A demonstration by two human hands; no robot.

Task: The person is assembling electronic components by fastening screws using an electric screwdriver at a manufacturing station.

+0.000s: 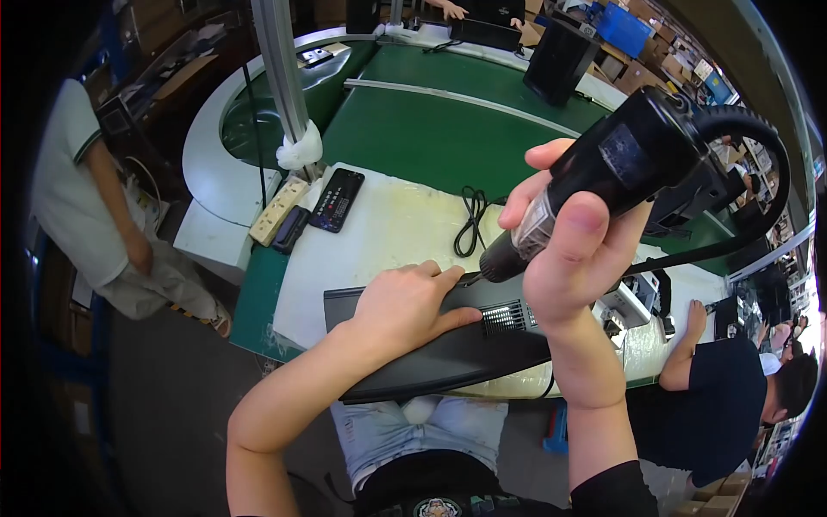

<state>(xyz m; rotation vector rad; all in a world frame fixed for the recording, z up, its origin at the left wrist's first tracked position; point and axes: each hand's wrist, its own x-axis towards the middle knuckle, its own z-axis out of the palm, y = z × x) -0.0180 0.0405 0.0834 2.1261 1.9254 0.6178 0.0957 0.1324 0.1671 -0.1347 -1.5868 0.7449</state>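
My right hand (575,250) is wrapped round a black electric screwdriver (616,155), which is tilted with its bit down and to the left. The bit's tip meets the far side of a long black plastic housing (448,358) near the table's front edge. A slotted vent (504,317) shows in the housing. On its upper face rests my left hand (405,303), thumb stretched toward the vent and index finger close to the bit; the other fingertips are partly hidden. Whether a screw sits under the bit cannot be made out.
A thick black cable (767,207) curves off the screwdriver. A coiled black cord (471,222), a phone (337,200) and a power strip (280,209) lie beyond the housing. Behind runs a green conveyor (413,129). People are at left, right and far side.
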